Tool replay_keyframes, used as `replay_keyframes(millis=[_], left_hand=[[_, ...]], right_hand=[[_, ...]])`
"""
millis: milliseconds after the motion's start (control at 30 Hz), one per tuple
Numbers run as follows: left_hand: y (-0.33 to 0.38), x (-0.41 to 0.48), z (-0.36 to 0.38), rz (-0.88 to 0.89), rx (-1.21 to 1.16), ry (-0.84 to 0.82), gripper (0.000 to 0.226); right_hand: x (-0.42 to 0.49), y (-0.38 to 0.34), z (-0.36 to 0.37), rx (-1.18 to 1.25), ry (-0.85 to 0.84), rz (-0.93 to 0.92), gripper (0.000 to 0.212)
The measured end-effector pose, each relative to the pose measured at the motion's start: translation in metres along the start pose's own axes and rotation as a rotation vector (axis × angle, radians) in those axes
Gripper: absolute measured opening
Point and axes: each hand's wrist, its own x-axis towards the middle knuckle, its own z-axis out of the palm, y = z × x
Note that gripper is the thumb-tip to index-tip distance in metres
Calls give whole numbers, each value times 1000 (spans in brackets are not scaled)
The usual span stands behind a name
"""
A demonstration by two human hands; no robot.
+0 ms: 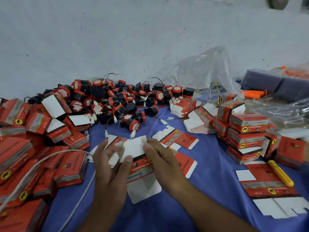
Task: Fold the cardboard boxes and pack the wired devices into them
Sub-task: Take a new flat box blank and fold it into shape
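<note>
At centre of the frame, a left hand and a right hand grip a partly opened cardboard box over the blue surface, fingers curled round its edges, thumbs on top. Wired devices lie heaped at upper centre; folded boxes crowd the left, stacked boxes the right.

Soft, even, rather dim light with a cool cast fills the scene, and the wall beyond the fingers reads as flat grey-blue. Only faint shadows lie on the blue cloth beneath the left hand, whose fingers are smeared by motion. Print on the flat box they pinch looks soft. Far right of the fingers, the stacked boxes blur and bow, and a plastic bag carries a pale sheen.
</note>
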Motion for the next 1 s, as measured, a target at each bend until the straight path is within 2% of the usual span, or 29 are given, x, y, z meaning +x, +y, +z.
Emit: replay_keyframes(millis=[67,100,167,233,300,367,433,500,600,667,733,800,900,1000], left_hand=[[-2,4,-2,-127,-198,-43,58],[-4,5,-7,-155,-216,-90,56],[-5,4,-14,-99,-39,-143,42],[-4,0,-15,85,276,-125,27],[-1,-4,-9,241,476,-149,24],[2,-6,-5,267,551,-187,25],[4,-5,-5,256,514,-249,8],[6,-7,-7,258,414,-348,25],[8,-9,-5,217,341,-456,25],[7,-6,-5,80,243,-430,22],[2,-3,-8,-134,108,-409,50],[-1,-4,-8,-255,50,-478,61],[-2,-9,-5,-132,112,-603,58],[-4,-9,-3,42,270,-623,69]], right_hand=[[0,-1,0,1,15,-22,32],[-1,-1,0,-3,19,-39,30],[-2,0,0,-83,31,-92,26],[-2,4,1,-219,49,-146,24],[-2,10,4,-288,74,-138,21],[-3,13,7,-269,113,-73,18],[-4,14,8,-190,140,-31,22],[-3,12,5,-136,155,-30,32],[-1,12,-4,71,77,-3,33],[0,11,-9,167,13,21,38],[0,10,-10,207,-24,33,43],[-1,10,-8,185,-55,24,39],[-2,10,-7,79,-69,-5,29],[-1,12,-11,21,-75,8,35]])
